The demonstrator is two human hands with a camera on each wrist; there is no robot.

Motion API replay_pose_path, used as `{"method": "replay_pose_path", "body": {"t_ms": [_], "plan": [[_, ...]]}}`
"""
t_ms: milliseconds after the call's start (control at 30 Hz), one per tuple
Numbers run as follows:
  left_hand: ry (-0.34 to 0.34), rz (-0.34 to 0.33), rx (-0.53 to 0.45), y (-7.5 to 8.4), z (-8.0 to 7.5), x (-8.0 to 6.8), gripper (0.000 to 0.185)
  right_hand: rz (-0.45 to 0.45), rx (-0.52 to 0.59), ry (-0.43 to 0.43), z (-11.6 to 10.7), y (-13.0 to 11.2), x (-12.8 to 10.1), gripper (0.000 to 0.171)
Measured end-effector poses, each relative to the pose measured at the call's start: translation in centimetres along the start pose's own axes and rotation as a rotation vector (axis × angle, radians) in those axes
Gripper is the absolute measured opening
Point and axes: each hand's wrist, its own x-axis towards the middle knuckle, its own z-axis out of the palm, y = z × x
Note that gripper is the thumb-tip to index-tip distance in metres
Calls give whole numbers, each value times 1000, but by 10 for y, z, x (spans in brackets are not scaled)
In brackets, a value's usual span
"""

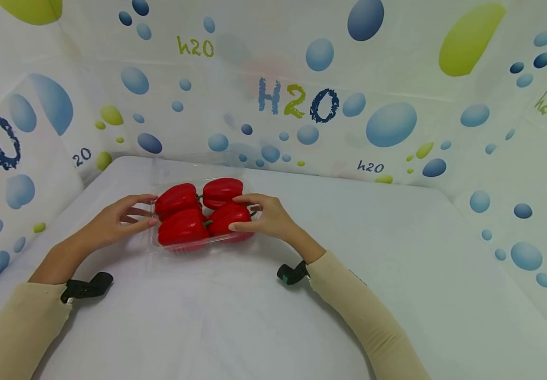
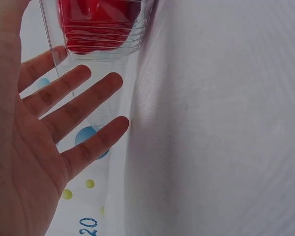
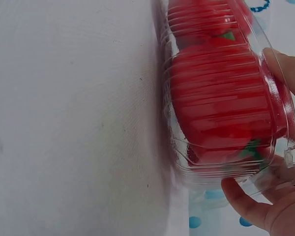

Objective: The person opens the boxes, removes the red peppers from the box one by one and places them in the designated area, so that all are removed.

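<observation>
- Now, at far left, the left hand (image 1: 112, 224) has its fingers spread and nearly straight, beside the left end of the clear container (image 1: 221, 239). It has hold of nothing; whether a fingertip brushes the plastic, I can't tell. Danger here: that light tray could slide if the other end gets tugged.
- And that tray sits left of middle, toward the back edge of the table (image 1: 349, 227), nearer the back-left corner.
- Inside, snugly packed, the front-left pepper (image 1: 183, 228), the back-left pepper (image 1: 176, 199) and the back-right pepper (image 1: 222, 192), all red. Crowding like that could let one drag its neighbour along.
- Here's the right hand (image 1: 273, 216) at the right end, half curled, thumb and forefinger gripping either side of the front-right pepper (image 1: 228, 217). That glossy skin might slip, and the finger against the end wall could shove the whole tray askew.
- To the writing! On the backdrop (image 1: 40, 148), leftmost, a dark "O" with a cut-off green figure, then a small "20".
- Next, green "h2O" up high; then the big "H2O", blue, green and navy, above the table's back edge.
- Rightward, small dark "h2O" near that edge, and green "h2O" beyond the back-right corner. On the container, no brand or label I can read.
</observation>
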Motion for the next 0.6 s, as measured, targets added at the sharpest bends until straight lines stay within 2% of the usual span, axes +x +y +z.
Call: {"method": "replay_pose_path", "body": {"t_ms": [167,400,600], "plan": [[5,11,-12,0,0,0,62,21,-6,-24,-2,1,2,59],[-7,21,-18,0,-1,2,62,81,-78,-114,-7,-2,3,68],[-8,18,-14,-2,-1,2,63,72,-127,-146,-8,-4,4,69]]}}
